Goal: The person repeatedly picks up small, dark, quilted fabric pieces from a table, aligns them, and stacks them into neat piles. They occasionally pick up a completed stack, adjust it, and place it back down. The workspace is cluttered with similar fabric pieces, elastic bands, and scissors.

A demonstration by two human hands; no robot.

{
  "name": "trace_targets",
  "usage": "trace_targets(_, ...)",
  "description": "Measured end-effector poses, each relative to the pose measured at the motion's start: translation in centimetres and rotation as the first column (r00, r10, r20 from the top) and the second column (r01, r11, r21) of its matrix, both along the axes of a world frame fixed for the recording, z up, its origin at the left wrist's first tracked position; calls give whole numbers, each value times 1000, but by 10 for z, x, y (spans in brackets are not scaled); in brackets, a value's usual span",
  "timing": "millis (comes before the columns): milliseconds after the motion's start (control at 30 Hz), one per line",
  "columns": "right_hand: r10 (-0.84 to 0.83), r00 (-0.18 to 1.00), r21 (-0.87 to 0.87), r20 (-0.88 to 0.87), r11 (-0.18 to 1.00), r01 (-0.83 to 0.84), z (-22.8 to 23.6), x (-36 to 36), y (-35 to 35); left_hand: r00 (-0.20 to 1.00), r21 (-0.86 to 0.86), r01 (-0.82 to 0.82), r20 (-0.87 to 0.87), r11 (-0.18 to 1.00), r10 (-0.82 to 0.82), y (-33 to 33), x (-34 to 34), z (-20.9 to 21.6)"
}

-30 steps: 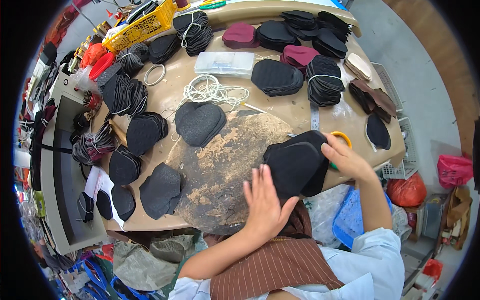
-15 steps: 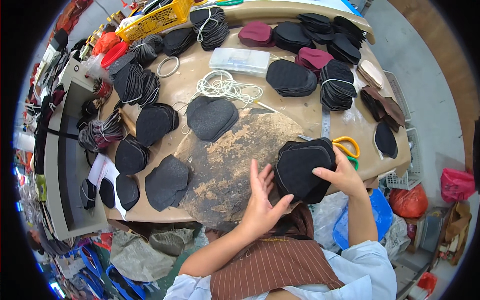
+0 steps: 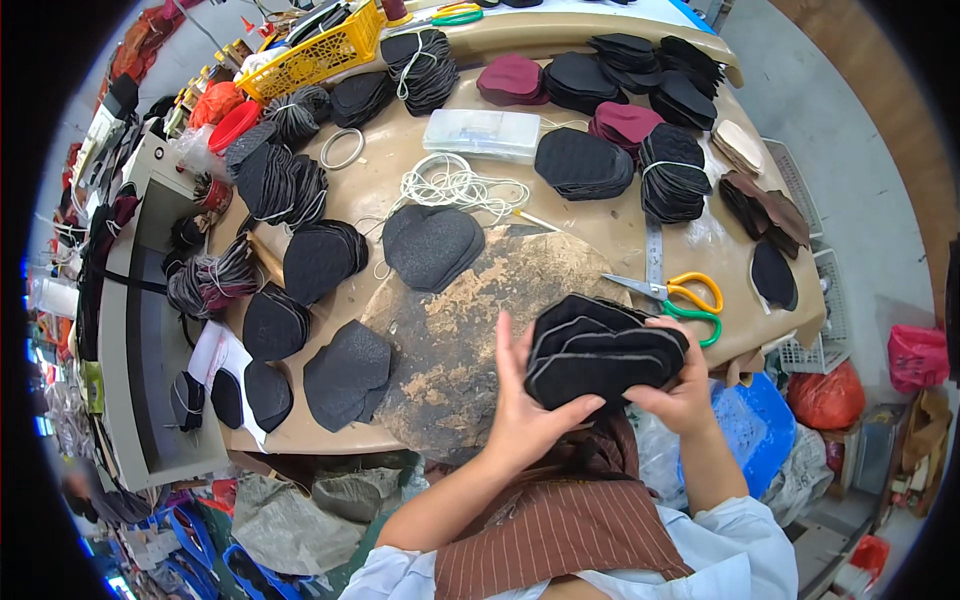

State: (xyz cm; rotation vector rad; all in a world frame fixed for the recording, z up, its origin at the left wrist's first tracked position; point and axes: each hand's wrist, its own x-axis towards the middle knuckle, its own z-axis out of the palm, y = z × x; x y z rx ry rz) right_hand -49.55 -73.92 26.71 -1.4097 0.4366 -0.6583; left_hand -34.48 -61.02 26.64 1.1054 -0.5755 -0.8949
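Stack of pieces [image 3: 605, 365] between left fingers [image 3: 507, 352] and right fingers [image 3: 694, 357], slab [image 3: 450, 350] on worktop [image 3: 395, 122] to its left, scissors [image 3: 661, 292] behind it to the right, cord [image 3: 440, 181] behind slab, box [image 3: 482, 135] behind cord.

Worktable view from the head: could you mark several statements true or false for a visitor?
1. The black stack is between the left hand and right hand. True.
2. The scissors have one yellow handle and one green. True.
3. The right hand grips the scissors. False: it holds the black stack.
4. Cord circles the left hand. False: the white cord lies tangled on the worktable.
5. The yellow basket is farther off than the scissors. True.
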Motion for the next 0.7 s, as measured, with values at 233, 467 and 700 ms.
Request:
trace_targets(233,135,982,-238,133,966,-100,-31,51,-12,740,-57,27,672,998,19,24,59,-13)
trace_targets(467,-31,984,34,177,999,25,-39,69,13,783,9,-42,622,999,27,25,55,-32)
trace_targets(700,-10,998,20,61,1000,9,-33,88,10,746,-35,-30,664,999,46,41,66,-43)
